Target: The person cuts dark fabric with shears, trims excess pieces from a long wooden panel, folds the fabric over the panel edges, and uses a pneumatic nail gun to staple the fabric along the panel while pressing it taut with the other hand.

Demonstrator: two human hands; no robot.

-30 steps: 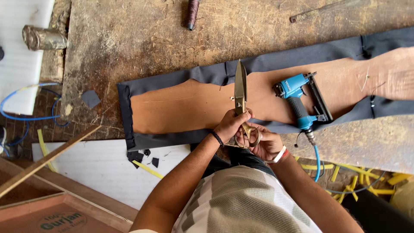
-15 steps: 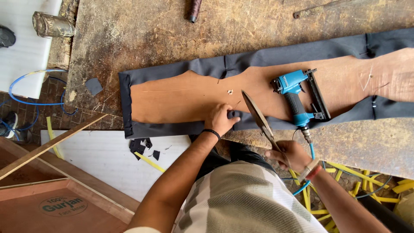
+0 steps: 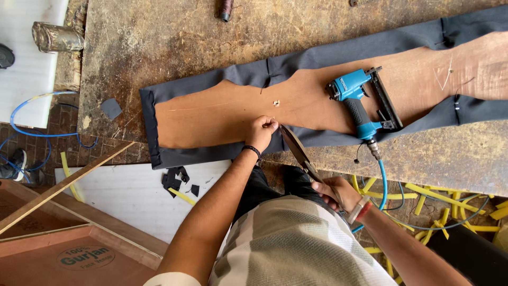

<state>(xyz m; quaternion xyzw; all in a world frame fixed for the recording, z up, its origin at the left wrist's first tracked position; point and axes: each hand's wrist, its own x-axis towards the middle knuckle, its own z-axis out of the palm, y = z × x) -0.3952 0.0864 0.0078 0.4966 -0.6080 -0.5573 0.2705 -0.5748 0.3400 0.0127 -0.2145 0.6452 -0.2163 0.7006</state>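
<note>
While the left hand [image 3: 262,132] pinches the dark fabric [image 3: 211,156] edge, right hand [image 3: 333,191] grips scissors [image 3: 296,151]; far edge looks wrapped, near edge untrimmed

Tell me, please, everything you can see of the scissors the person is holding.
The scissors are large, with long dark metal blades. The right hand grips the handles, which its fingers hide. The blades slant up and left over the bench edge, tips at the dark fabric folded round the brown board, right beside the left hand pinching that fabric. Whether the blades are parted is unclear.
</note>
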